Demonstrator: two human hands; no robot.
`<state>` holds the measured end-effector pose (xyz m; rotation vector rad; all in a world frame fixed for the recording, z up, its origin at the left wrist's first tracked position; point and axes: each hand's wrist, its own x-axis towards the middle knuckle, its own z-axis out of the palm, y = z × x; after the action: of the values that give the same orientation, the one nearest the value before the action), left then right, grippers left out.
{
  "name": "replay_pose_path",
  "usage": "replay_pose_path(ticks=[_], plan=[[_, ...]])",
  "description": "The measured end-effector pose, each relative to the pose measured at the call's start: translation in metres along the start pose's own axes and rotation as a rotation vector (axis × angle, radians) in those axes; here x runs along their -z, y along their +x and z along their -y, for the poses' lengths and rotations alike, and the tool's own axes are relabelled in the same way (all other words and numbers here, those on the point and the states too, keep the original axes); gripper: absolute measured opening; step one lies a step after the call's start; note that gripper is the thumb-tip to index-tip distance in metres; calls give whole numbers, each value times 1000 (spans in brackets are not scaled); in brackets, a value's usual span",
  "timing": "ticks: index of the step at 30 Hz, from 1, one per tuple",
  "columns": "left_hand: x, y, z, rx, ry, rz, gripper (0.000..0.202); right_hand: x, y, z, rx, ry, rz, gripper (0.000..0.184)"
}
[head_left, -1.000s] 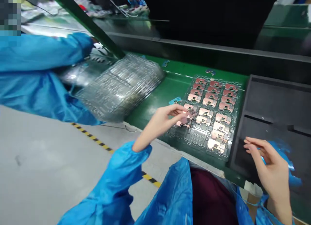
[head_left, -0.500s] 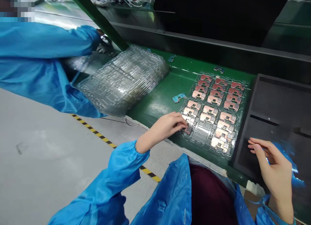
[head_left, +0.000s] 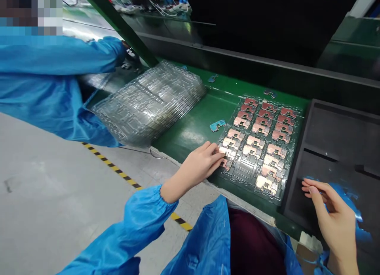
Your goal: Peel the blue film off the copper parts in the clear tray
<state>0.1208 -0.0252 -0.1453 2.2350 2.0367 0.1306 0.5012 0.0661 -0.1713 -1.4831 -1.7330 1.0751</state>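
Note:
A clear plastic tray (head_left: 289, 158) lies on the green belt (head_left: 196, 124) and holds several copper-coloured parts (head_left: 261, 130) in rows. My left hand (head_left: 200, 166) rests at the tray's near left corner, fingertips pressing a small part (head_left: 227, 163) into a pocket there. One pocket (head_left: 245, 170) beside it is bare. My right hand (head_left: 334, 215) hovers over the dark foam tray (head_left: 335, 132) on the right, fingers loosely curled over blue film (head_left: 353, 201); whether it grips anything is unclear.
A stack of empty clear trays (head_left: 151, 103) sits on the belt to the left. A co-worker's blue sleeve (head_left: 53, 81) reaches across beyond it. A small blue part (head_left: 217, 126) lies loose on the belt. The floor has a yellow-black stripe (head_left: 118, 172).
My left hand carried a small part down from above the tray to its near left corner and now presses it into a pocket. My right hand stayed over the foam tray.

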Motion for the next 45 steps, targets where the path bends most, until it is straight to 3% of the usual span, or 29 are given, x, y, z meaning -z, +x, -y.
replay_pose_path(ticks=[7, 10, 13, 17, 19, 22, 25, 28, 30, 32, 34, 36, 39, 41, 45], plan=[[-7, -8, 8, -53, -67, -67, 30, 0, -1, -7, 13, -6, 12, 34], [2, 18, 17, -69, -99, -115, 30, -1, -1, -10, 25, -5, 25, 33], [15, 98, 22, -100, -125, -146, 32, -4, -1, -10, 50, -1, 7, 31], [18, 257, 21, -86, -271, -85, 34, -6, -1, -8, 110, -17, -35, 28], [12, 321, 21, -88, -301, -25, 40, -5, 0, -10, 154, -18, -25, 26], [1, 375, 23, -75, -326, 81, 44, -5, 1, -13, 206, -5, 8, 21], [0, 389, 26, -44, -362, 130, 34, -7, 3, -16, 234, 23, 16, 19], [14, 379, 25, -5, -434, 72, 17, -9, 3, -17, 247, 45, 3, 21], [27, 357, 16, 20, -515, -6, 12, -8, 1, -13, 265, 41, -40, 21], [38, 319, 0, 33, -624, -64, 16, -7, -2, -4, 294, 15, -117, 19], [43, 267, -23, 33, -790, -59, 25, -7, -2, 13, 324, 1, -201, 16], [44, 207, -51, 58, -1153, -6, 30, -11, 0, 34, 348, 37, -255, 15], [37, 129, -94, 100, -1375, 1, 29, -24, 8, 62, 301, 123, -241, 35], [28, 96, -115, 97, -1419, 40, 30, -35, 11, 71, 238, 160, -203, 38], [11, 60, -130, 197, -1442, -116, 36, -51, 11, 68, 185, 238, -181, 34]])
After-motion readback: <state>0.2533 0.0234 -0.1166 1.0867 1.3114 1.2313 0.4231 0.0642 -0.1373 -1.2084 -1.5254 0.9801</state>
